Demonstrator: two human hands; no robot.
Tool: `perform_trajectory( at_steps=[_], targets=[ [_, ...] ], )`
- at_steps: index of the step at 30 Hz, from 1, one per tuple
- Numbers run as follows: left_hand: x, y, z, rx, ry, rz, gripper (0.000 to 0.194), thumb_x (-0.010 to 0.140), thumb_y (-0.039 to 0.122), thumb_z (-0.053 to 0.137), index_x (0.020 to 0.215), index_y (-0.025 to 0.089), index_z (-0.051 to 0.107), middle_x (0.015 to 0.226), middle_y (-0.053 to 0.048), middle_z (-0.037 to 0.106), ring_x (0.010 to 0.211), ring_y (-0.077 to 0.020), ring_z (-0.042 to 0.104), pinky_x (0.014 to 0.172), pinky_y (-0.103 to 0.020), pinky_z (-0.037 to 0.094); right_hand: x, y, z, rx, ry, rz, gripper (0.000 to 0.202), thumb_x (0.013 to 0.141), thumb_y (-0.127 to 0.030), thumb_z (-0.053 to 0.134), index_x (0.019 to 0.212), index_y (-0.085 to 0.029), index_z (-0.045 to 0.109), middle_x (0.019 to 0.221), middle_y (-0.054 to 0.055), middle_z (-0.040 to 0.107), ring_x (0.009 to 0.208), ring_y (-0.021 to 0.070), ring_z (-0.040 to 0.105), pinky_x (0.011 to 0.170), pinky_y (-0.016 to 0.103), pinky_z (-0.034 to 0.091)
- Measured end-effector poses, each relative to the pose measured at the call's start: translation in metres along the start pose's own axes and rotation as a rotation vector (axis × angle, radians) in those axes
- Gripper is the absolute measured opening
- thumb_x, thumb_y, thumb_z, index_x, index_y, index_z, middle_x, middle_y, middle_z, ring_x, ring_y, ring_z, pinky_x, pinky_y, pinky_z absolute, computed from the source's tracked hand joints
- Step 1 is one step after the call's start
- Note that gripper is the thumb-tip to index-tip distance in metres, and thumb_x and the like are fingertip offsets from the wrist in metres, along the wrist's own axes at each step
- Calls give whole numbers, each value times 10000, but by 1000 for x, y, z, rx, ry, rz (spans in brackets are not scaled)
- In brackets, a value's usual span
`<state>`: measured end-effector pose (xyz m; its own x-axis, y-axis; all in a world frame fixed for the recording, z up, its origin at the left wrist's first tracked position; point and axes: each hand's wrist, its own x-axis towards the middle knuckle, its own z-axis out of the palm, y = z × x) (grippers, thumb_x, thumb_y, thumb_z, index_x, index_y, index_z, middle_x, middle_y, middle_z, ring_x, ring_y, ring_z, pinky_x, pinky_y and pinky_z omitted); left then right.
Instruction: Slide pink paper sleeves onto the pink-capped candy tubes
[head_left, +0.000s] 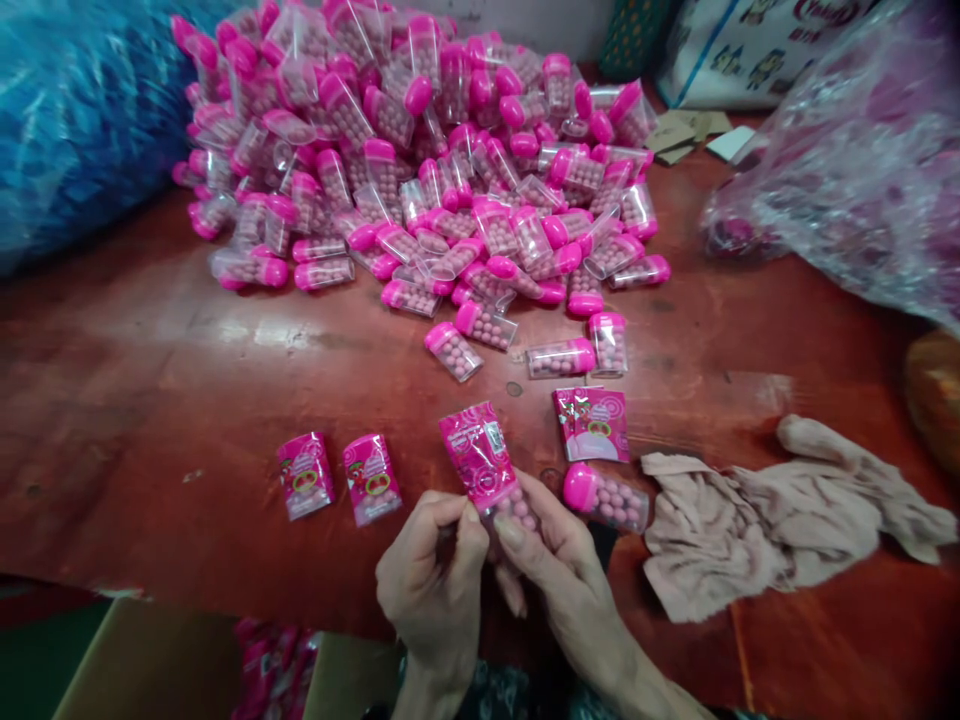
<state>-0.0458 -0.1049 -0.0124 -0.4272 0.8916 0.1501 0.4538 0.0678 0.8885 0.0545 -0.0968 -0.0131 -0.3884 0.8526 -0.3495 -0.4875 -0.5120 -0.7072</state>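
Below the candy pile [420, 170], a sleeved bottle [491, 470] is pinched by the fingers of both hands, left [435, 570] and right [566, 560], wrists near the desk [187, 380] edge.

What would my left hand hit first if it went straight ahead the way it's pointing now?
Most likely the pink printed sleeve on the clear bottle in your right hand: your left hand seems to pinch its lower edge, though depth is hard to judge.

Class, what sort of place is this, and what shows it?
Probably a small packing workshop: a heap of pink-capped bottles, matching printed packets and a bulging blue bag crowd one worktable.
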Motion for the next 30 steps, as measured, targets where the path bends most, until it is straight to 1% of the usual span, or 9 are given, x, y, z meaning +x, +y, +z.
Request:
perform_trajectory(
  at_steps=[5, 8, 11, 13, 15, 18, 20, 24, 30],
  targets=[
    [0, -1, -2, 43, -27, 83, 139, 750, 62, 564, 699, 188, 592, 587, 55, 560, 486, -76, 535, 484, -179, 438, 1, 1, -2, 10, 0, 16, 229, 892, -319, 491, 1083, -196, 521, 664, -42, 446, 425, 38, 336, 396, 184, 241],
    [0, -3, -2, 57, -34, 110, 137, 746, 57, 567, 721, 189, 595, 617, 41, 581, 533, -93, 550, 523, -198, 452, -1, 1, -2, -60, 15, 24, 259, 903, -316, 475, 1133, -202, 508, 613, -56, 417, 432, 48, 329, 410, 191, 255],
    [-1, -4, -1, -29, -43, 143, 161, 747, 37, 557, 766, 190, 606, 682, 19, 611, 618, -119, 581, 588, -234, 478, -4, 2, -2, -284, 156, -69, 331, 891, -307, 507, 1213, -236, 478, 664, -38, 477, 525, 72, 407, 496, 202, 342],
    [-2, -3, 1, -113, -20, 141, 191, 754, 21, 548, 799, 194, 615, 731, 7, 628, 680, -135, 598, 633, -258, 488, -5, 2, -2, -346, 217, -119, 352, 884, -302, 519, 1230, -254, 469, 726, -25, 509, 569, 78, 436, 535, 206, 368],
    [-2, -2, 2, -143, 45, 124, 212, 758, 14, 551, 815, 202, 630, 753, 9, 642, 706, -134, 603, 666, -263, 491, -4, 1, -2, -257, 161, -81, 332, 895, -305, 495, 1220, -243, 469, 711, -28, 496, 517, 65, 410, 479, 198, 337],
    [2, -2, 0, -86, 129, 154, 224, 738, 20, 597, 841, 210, 658, 774, 16, 663, 715, -132, 610, 689, -262, 495, -2, -1, -2, -96, 49, 8, 319, 905, -302, 473, 1213, -219, 461, 686, -32, 479, 445, 45, 354, 406, 192, 256],
    [7, -1, -4, -4, 108, 211, 244, 720, 19, 622, 869, 206, 670, 803, 14, 675, 734, -137, 620, 707, -266, 501, -1, -3, -1, -70, 34, 20, 328, 902, -295, 481, 1220, -216, 456, 711, -23, 490, 448, 42, 355, 404, 190, 248],
    [14, -1, -12, 151, 8, 368, 268, 714, -7, 616, 883, 193, 674, 838, 3, 694, 779, -144, 638, 777, -282, 506, -1, -5, 1, -116, 64, 14, 332, 898, -296, 489, 1216, -203, 463, 691, -26, 485, 461, 50, 364, 417, 190, 276],
    [17, -6, -19, 225, -105, 497, 284, 714, -25, 597, 934, 144, 656, 873, -57, 697, 829, -173, 643, 823, -318, 506, -2, -2, 1, -225, 152, -4, 371, 888, -339, 497, 1230, -202, 449, 640, -35, 470, 485, 74, 384, 438, 201, 306]
  ],
)
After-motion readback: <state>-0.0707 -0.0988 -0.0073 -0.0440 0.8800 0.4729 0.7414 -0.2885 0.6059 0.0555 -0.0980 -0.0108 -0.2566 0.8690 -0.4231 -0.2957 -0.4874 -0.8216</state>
